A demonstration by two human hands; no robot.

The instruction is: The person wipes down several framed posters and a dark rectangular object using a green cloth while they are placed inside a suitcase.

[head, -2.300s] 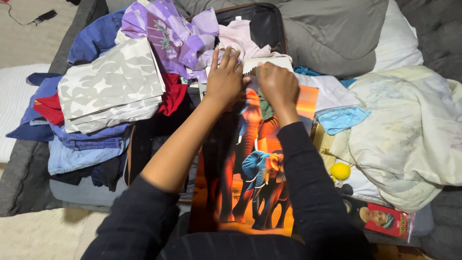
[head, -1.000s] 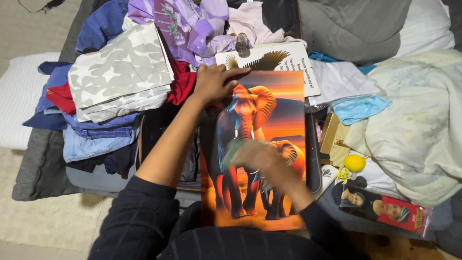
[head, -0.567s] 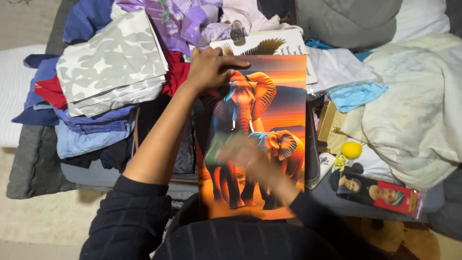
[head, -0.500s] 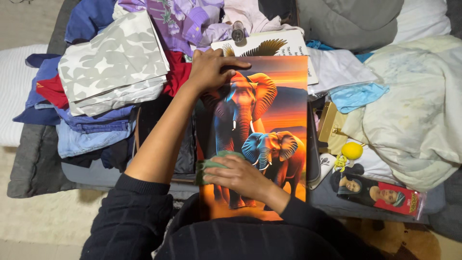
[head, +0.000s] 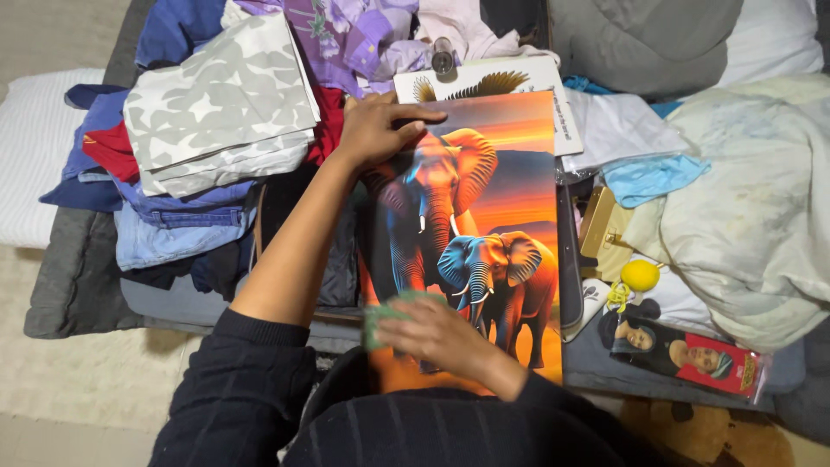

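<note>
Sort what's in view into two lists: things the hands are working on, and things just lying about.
In hand:
- elephant picture, held at its top edge by the left hand
- green cloth, pressed on the picture's lower part by the right hand

Lying about:
- folded grey patterned fabric
- purple shirt
- yellow ball
- eagle picture
- blue jeans

From my feed the light is soft, even and indoor, fairly bright, with only faint shadows beneath the clothes. The glossy elephant picture carries a mild sheen. My right hand is smeared by motion blur; the rest stays reasonably sharp.
</note>
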